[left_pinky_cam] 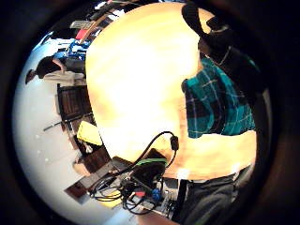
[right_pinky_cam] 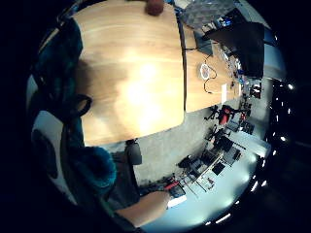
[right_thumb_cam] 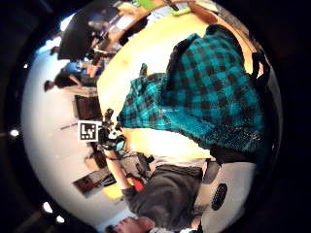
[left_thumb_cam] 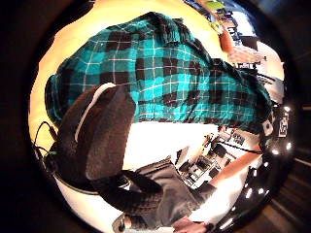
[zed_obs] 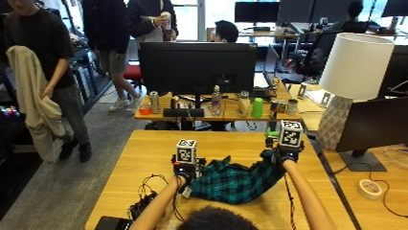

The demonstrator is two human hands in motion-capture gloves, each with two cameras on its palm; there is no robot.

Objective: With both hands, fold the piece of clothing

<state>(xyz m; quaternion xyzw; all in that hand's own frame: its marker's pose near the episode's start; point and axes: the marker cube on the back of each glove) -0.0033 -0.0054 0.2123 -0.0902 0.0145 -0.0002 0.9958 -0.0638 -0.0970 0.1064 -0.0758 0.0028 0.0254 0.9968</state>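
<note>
Both hands pinch the teal plaid shirt (zed_obs: 232,182) above the wooden table (zed_obs: 153,153), left hand (zed_obs: 185,171) low, right hand (zed_obs: 280,154) apparently higher, so the sagging middle could bunch unevenly if the raised corner slips.

hands (zed_obs: 185,173) – black gloves | forearms – no sleeves | lower body – dark grey trousers (right_thumb_cam: 167,199)
</note>
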